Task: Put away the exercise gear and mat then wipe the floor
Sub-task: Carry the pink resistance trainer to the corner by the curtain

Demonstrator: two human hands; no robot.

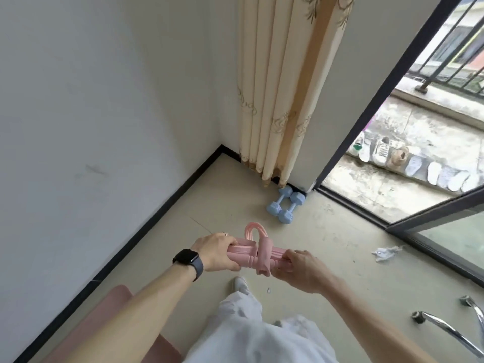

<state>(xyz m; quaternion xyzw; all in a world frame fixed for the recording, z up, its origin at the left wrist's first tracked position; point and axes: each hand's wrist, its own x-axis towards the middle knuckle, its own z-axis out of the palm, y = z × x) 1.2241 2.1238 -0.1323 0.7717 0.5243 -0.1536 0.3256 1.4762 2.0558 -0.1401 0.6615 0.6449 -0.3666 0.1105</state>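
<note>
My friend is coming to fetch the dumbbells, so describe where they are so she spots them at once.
Find the cream curtain in the room's corner beside the balcony door. On the floor at its hem lie two small light blue dumbbells, side by side, the only blue gear there.

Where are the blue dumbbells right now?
In the head view, the blue dumbbells lie side by side on the floor just right of centre, below the curtain, beside the balcony door frame.

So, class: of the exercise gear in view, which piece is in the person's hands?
The pink resistance band, gripped by the left hand and the right hand; the blue dumbbells lie on the floor.
</note>
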